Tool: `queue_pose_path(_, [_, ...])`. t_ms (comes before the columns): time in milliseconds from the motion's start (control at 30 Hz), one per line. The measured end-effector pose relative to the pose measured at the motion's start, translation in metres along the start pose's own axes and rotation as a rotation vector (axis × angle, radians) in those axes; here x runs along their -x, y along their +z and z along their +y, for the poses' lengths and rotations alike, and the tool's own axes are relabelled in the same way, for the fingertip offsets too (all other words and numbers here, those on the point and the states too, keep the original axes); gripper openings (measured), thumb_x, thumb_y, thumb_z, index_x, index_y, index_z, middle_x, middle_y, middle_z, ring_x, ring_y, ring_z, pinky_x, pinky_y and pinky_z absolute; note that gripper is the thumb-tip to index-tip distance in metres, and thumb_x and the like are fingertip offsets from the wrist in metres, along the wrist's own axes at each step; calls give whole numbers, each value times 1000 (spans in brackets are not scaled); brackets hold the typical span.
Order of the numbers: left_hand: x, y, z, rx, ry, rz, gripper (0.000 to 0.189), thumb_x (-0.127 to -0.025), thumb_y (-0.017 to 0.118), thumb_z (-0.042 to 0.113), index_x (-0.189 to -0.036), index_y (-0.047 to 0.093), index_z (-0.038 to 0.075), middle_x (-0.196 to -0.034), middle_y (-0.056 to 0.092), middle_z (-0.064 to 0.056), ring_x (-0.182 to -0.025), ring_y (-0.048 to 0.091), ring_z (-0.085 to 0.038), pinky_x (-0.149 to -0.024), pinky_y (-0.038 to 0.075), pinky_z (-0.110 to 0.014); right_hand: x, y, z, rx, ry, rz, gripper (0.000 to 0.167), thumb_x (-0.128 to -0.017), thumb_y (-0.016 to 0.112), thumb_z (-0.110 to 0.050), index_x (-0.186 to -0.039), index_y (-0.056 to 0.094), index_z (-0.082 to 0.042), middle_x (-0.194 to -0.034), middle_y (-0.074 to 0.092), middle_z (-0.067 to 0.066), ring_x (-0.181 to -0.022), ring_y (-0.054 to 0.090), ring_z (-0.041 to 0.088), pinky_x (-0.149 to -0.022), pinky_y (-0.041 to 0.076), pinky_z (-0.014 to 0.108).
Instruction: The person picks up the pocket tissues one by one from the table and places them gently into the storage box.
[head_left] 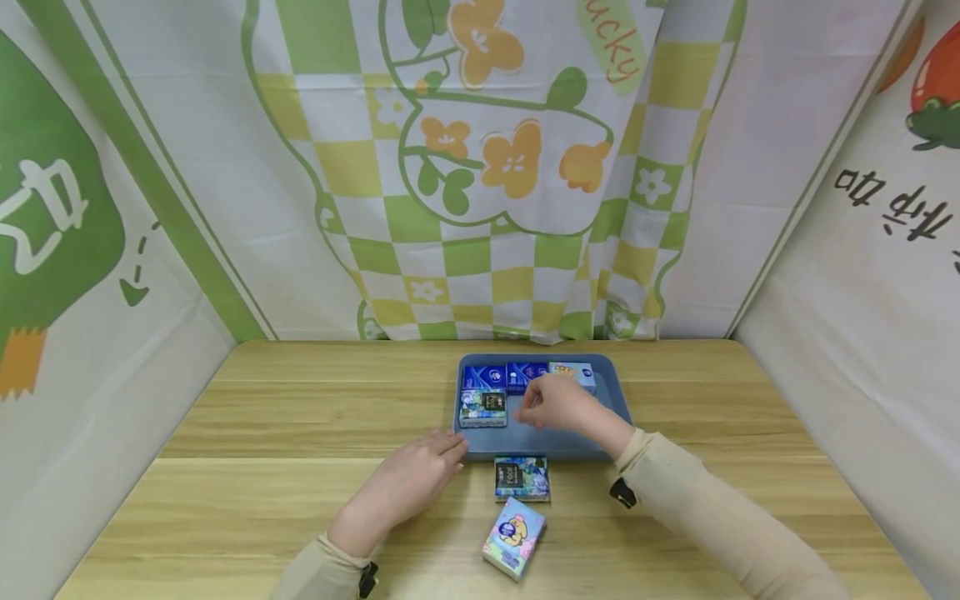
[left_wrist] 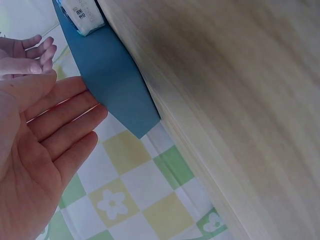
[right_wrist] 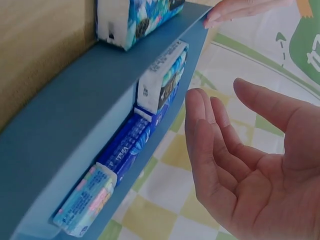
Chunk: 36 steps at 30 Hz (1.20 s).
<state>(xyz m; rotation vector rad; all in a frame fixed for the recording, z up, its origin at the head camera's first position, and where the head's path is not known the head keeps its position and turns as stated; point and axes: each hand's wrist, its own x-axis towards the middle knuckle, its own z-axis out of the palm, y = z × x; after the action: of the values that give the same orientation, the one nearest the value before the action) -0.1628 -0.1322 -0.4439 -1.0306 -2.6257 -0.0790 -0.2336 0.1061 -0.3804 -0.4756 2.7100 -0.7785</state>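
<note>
My left hand (head_left: 408,479) lies at the front left corner of a blue tray (head_left: 540,443), its straight fingers touching the rim. Over the tray is my right hand (head_left: 562,403), fingers loosely bent and apart from the thumb, with nothing between them in the right wrist view. Along the tray's back stand two dark blue tissue packs, one left (head_left: 483,377) and one mid (head_left: 521,377), and a light blue cartoon tissue pack (head_left: 576,372). A floral tissue pack with a black label (head_left: 482,406) sits at the left, before the left dark blue pack.
Just before the tray's front edge lies another floral tissue pack (head_left: 522,479). Nearer to me, a light blue cartoon tissue pack (head_left: 514,538) lies slanted on the wooden table (head_left: 315,408). A checked curtain (head_left: 480,250) hangs behind the table; printed cloth walls stand on both sides.
</note>
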Motion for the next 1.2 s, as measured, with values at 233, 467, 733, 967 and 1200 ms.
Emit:
queue_pose_path(233, [-1, -1, 0, -1, 10, 7, 30, -92, 60, 20, -115, 66, 2, -118, 66, -14, -110, 63, -28, -100, 50, -39, 14, 7, 5, -34, -20, -4, 16, -84, 72, -27, -79, 66, -13, -69, 67, 3, -59, 57, 12, -53, 46, 24])
queue_pose_path(467, [-1, 1, -1, -16, 18, -3, 31, -92, 59, 20, -116, 65, 1, -118, 66, -14, -110, 63, -27, -99, 51, -38, 26, 12, 9, 13, -47, 23, 16, -82, 74, -27, -77, 66, -15, -67, 62, -5, -59, 56, 10, -55, 48, 24])
queue_pose_path(733, [0, 2, -1, -24, 26, 0, 31, -92, 59, 20, -116, 65, 1, -117, 66, -14, -109, 64, -27, -99, 51, -38, 33, 19, 14, 1, -38, 37, 14, -77, 78, -24, -76, 67, -15, -67, 62, -6, -61, 56, 9, -56, 49, 23])
queue_pose_path(967, [0, 2, 0, -23, 18, -14, 31, -93, 58, 20, -117, 65, 2, -119, 66, -14, -110, 63, -27, -99, 51, -38, 39, 23, 19, 30, -9, 66, 13, -74, 80, -21, -74, 68, -15, -67, 63, -6, -61, 56, 9, -56, 49, 23])
queue_pose_path(1200, [0, 1, 0, -27, 18, -12, 31, -93, 59, 21, -117, 65, 2, -119, 66, -14, -111, 63, -27, -99, 51, -38, 46, 26, 21, 78, 45, 73, 13, -74, 80, -25, -70, 70, -17, -66, 64, -7, -58, 55, 9, -53, 48, 23])
